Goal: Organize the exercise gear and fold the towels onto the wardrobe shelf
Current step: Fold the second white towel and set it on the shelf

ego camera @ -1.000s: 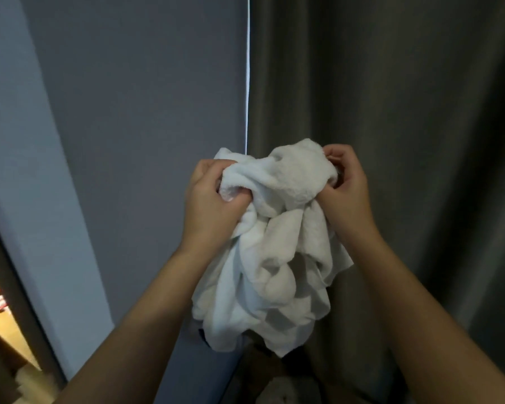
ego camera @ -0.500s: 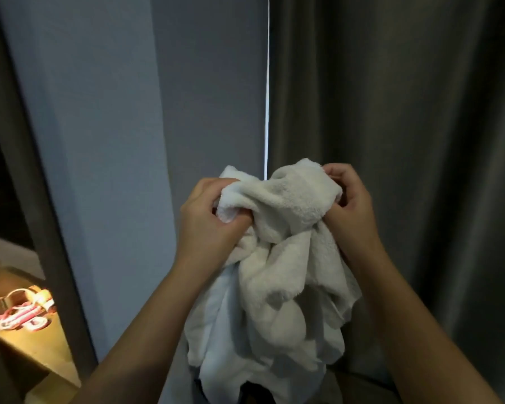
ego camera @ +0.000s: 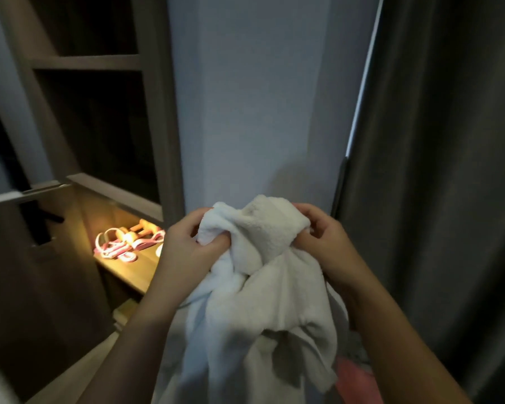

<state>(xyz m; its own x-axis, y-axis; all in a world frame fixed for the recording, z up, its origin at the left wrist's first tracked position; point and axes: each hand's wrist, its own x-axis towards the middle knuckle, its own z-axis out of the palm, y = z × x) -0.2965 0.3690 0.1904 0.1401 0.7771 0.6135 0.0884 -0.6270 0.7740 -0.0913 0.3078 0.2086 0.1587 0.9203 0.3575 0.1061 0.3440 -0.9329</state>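
Left hand (ego camera: 184,252): fingers curled, grasping the upper left bunch of the crumpled white fluffy fabric towel (ego camera: 260,301). Right hand (ego camera: 324,243): fingers curled, pinching the upper right bunch of the same towel. The towel's top spans between both sets of fingers; the remainder hangs below them. Left of the left-hand fingers, apart from them: pink-and-white looped exercise bands (ego camera: 120,247) lying on the lit wooden wardrobe shelf (ego camera: 134,272). Right of the right-hand fingers: dark grey pleated curtain (ego camera: 435,170)
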